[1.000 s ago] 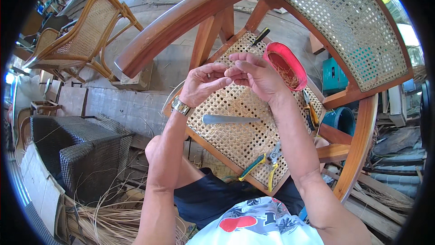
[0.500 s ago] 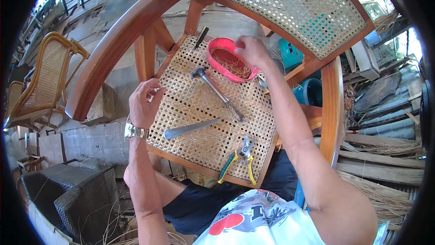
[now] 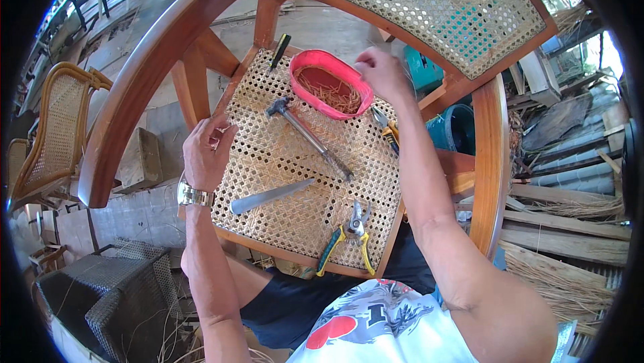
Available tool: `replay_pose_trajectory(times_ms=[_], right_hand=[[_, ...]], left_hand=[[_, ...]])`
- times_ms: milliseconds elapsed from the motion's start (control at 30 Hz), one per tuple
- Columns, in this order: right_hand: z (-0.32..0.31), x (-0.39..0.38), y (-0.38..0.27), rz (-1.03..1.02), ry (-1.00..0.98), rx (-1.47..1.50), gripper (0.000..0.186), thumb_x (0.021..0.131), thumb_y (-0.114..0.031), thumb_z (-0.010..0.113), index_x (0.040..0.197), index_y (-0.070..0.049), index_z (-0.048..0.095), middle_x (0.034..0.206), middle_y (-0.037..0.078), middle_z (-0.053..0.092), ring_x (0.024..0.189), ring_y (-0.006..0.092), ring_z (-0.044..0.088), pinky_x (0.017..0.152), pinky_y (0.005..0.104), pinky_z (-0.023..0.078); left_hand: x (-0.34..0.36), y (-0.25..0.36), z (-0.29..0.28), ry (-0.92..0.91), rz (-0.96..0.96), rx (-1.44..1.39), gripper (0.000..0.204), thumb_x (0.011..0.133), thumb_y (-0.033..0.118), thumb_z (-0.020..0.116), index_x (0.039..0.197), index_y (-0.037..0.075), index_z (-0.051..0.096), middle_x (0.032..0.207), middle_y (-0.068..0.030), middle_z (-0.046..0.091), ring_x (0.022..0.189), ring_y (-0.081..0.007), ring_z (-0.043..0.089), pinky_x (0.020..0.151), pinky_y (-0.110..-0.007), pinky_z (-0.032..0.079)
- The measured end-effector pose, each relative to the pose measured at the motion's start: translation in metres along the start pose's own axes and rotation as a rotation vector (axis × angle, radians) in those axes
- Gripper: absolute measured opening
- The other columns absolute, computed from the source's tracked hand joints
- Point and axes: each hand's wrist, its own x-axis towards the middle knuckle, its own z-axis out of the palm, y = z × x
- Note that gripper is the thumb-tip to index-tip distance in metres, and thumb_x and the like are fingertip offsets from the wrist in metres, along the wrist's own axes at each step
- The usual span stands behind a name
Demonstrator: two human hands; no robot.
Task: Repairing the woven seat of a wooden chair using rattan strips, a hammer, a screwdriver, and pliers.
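Note:
My left hand (image 3: 208, 153), wearing a metal watch (image 3: 195, 195), hovers at the left edge of the caned seat (image 3: 268, 155). Its fingers are curled together, with small pale bits showing between them. At the seat's far right, my right hand (image 3: 385, 76) is beside the rim of a pink oval tub (image 3: 332, 109) that holds short cane scraps (image 3: 339, 94). Its fingers are drawn together; what they hold, if anything, is hidden. A hammer (image 3: 305, 133) lies mid-seat, and a flat metal blade (image 3: 272, 195) rests nearer me.
Pruning shears (image 3: 352, 232) lie at the seat's near edge. Pliers (image 3: 387, 131) sit beside my right forearm, and a dark-handled tool (image 3: 280, 51) lies at the far left. The chair's wooden arms (image 3: 144, 71) and caned back (image 3: 429, 7) surround the seat. A teal bucket (image 3: 453, 128) stands beyond.
Seat, tools and tub have shifted slightly left in view. My right hand has moved from above the tub's inside to its right rim. The left hand's fingers have drawn closer together.

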Motion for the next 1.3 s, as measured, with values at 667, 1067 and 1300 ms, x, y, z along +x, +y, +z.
replay_pose_trajectory(times_ms=[667, 1067, 1300], right_hand=[[0.042, 0.015, -0.031, -0.238, -0.426, -0.222, 0.02, 0.086, -0.015, 0.069, 0.104, -0.005, 0.066, 0.098, 0.017, 0.07, 0.097, 0.0322, 0.067, 0.085, 0.0425, 0.051], [0.007, 0.005, -0.042, -0.041, -0.5, 0.07, 0.015, 0.088, -0.015, 0.066, 0.099, -0.004, 0.067, 0.087, 0.005, 0.07, 0.078, 0.0154, 0.069, 0.068, 0.0314, 0.054], [0.01, -0.001, -0.033, 0.154, -0.555, 0.493, 0.013, 0.094, -0.013, 0.067, 0.102, -0.004, 0.065, 0.086, 0.002, 0.068, 0.072, 0.0095, 0.068, 0.062, 0.0224, 0.055]], left_hand=[[-0.009, 0.0, -0.005, -0.037, -0.002, 0.022, 0.024, 0.089, 0.016, 0.076, 0.109, 0.003, 0.071, 0.09, -0.0073, 0.072, 0.071, -0.0155, 0.066, 0.066, -0.03, 0.054], [-0.014, -0.004, -0.009, -0.013, 0.013, -0.007, 0.022, 0.09, 0.015, 0.075, 0.108, 0.004, 0.071, 0.091, -0.0064, 0.072, 0.071, -0.0155, 0.065, 0.067, -0.032, 0.053], [-0.016, -0.006, -0.009, -0.025, 0.028, 0.015, 0.022, 0.089, 0.017, 0.075, 0.107, 0.005, 0.071, 0.091, -0.006, 0.071, 0.071, -0.0166, 0.066, 0.066, -0.032, 0.053]])
